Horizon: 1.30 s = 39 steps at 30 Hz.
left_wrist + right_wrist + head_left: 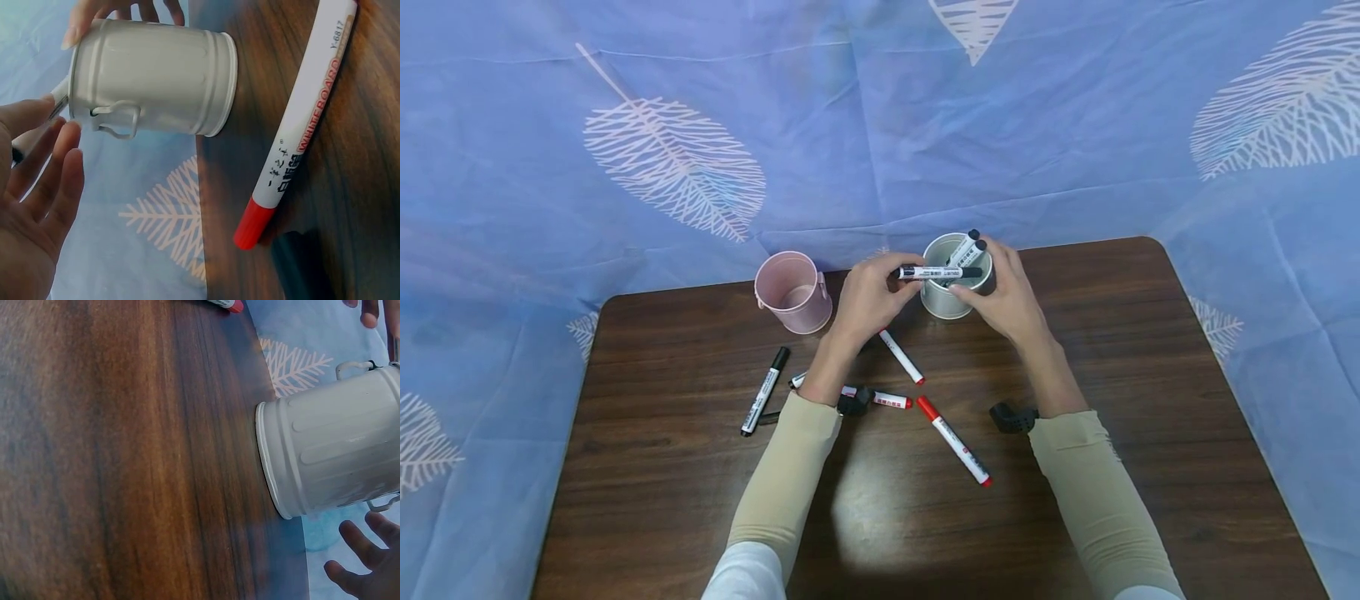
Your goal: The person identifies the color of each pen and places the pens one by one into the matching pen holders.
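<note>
Over the mouth of a white metal bucket (947, 305), my left hand (871, 298) pinches a black-capped whiteboard marker (937, 272), which lies level across the rim. Two more black-capped markers (964, 252) lean inside that bucket. My right hand (1011, 293) curves round the bucket's right side, with the thumb at the rim; in the left wrist view its thumb touches the rim and its fingers go behind the wall. Some right-hand fingers (359, 550) spread beside a small handle in the right wrist view. The left hand (37, 206) is below the bucket's mouth in its own wrist view.
A pink bucket (805, 315) stands to the left on the dark wooden table (662, 500). Loose markers lie nearer me: a black-capped one (765, 392), red-capped ones (955, 442) and others partly under my left forearm. A blue leaf-patterned cloth (865, 125) hangs behind.
</note>
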Each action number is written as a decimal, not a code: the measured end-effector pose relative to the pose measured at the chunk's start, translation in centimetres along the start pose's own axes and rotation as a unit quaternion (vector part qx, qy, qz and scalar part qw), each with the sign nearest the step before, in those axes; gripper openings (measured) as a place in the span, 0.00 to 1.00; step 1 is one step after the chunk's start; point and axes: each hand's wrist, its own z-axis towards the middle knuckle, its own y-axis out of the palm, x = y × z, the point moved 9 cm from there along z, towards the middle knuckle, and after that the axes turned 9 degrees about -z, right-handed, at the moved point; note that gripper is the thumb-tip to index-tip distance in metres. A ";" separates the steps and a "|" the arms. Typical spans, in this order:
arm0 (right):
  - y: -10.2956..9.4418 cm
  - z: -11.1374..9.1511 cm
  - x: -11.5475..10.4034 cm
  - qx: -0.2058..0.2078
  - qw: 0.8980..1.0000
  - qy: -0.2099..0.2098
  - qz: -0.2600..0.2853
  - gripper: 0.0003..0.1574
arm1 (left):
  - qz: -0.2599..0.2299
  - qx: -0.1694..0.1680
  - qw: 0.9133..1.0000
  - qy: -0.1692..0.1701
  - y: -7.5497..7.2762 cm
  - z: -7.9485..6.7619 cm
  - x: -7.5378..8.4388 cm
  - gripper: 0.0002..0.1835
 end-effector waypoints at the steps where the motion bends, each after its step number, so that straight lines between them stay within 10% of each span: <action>1: 0.0 0.0 0.0 0.000 1.000 0.000 0.002 0.57 | -0.003 -0.003 1.000 -0.003 0.1 0.0 -0.1 0.20; 10: 0.1 0.0 0.1 0.000 1.000 0.007 0.003 0.58 | -0.038 0.014 0.999 -0.003 -0.1 -0.3 -0.3 0.43; 39: 0.2 0.1 0.1 -0.017 0.999 0.015 0.032 0.55 | -0.011 0.018 0.999 -0.037 -2.1 -6.2 -2.3 0.40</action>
